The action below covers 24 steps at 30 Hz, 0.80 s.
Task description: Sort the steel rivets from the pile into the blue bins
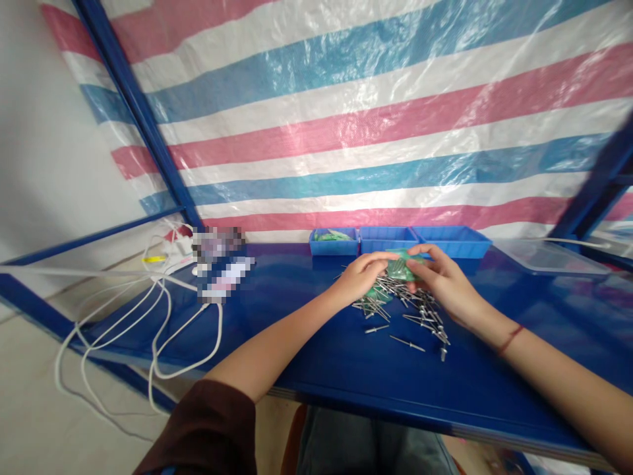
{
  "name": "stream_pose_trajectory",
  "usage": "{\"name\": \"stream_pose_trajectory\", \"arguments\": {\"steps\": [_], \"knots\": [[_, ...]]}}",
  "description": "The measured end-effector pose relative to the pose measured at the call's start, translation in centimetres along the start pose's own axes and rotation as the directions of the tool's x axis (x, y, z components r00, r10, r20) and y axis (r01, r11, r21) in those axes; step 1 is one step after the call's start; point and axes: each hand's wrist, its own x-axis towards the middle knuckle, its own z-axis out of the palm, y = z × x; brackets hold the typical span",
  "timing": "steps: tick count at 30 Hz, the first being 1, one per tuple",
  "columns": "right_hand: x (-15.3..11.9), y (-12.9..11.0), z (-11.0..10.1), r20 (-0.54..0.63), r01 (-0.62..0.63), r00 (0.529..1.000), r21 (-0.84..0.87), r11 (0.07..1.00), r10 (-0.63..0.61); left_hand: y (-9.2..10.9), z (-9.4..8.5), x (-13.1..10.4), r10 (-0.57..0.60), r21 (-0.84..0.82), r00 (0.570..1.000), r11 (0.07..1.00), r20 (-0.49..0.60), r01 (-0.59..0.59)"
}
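A person's two bare hands meet over a blue desk [291, 284], holding a small green plastic bag [398, 269] between them, just above a scattered pile of metal rivets [426, 313]. The left hand [364, 273] has its thumb and fingers closed at the bag's left edge; the right hand [442, 280] pinches the other side between thumb and fingers. The bag seems to have rivets inside (its mouth, and whether it is sealed, cannot be made out). Behind, the leftmost blue bin [334, 248] holds green plastic, perhaps bags already dealt with. Many rivets lie loose, with more green plastic among them, so the work looks well short of finished.
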Motion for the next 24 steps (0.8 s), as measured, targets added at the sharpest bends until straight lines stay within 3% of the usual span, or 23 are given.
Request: {"name": "stream_pose_trajectory", "arguments": {"steps": [3,5,7,9,12,13,15,17,20,22,24], "knots": [[0.2,0.7,-0.1,0.049,0.086,0.996,-0.118,0.989,-0.08,-0.6,0.2,0.3,-0.005,-0.1,0.998,0.995,0.07,0.012],[0.2,0.7,0.0,0.054,0.113,0.993,-0.134,0.984,-0.107,-1.2,-0.7,1.2,0.034,-0.064,0.999,0.997,0.023,-0.032],[0.2,0.5,0.0,0.01,0.125,0.992,-0.123,0.985,-0.124,-2.0,-2.7,2.6,0.015,0.007,0.994,1.0,-0.11,-0.014],[0.3,0.3,-0.1,-0.041,0.12,0.991,-0.121,0.985,-0.126,-3.0,-5.6,4.3,-0.07,0.072,0.956,0.993,-0.286,0.094],[0.5,0.2,-0.4,-0.084,0.097,0.99,-0.13,0.987,-0.109,-4.7,-10.2,6.4,-0.148,0.229,0.827,0.921,-0.543,0.315],[0.6,0.3,-0.5,-0.086,0.092,0.991,-0.13,0.987,-0.104,-5.2,-11.3,6.8,-0.143,0.328,0.815,0.866,-0.562,0.378],[0.7,0.6,-0.7,-0.072,0.09,0.992,-0.127,0.988,-0.1,-6.0,-12.8,7.3,-0.159,0.467,0.841,0.771,-0.517,0.433],[0.8,0.8,-0.7,-0.048,0.095,0.994,-0.132,0.987,-0.102,-6.5,-13.1,7.3,-0.182,0.517,0.86,0.734,-0.477,0.441],[0.9,1.2,-0.9,-0.031,0.109,0.993,-0.171,0.979,-0.116,-6.5,-12.1,6.9,-0.183,0.616,0.87,0.641,-0.458,0.459],[1.0,1.3,-1.1,-0.021,0.127,0.99,-0.258,0.958,-0.137,-6.0,-11.3,6.5,-0.117,0.716,0.879,0.535,-0.463,0.448],[1.0,1.4,-1.4,0.003,0.156,0.986,-0.39,0.907,-0.168,-5.2,-10.5,6.0,0.003,0.791,0.906,0.488,-0.424,0.369]]}}
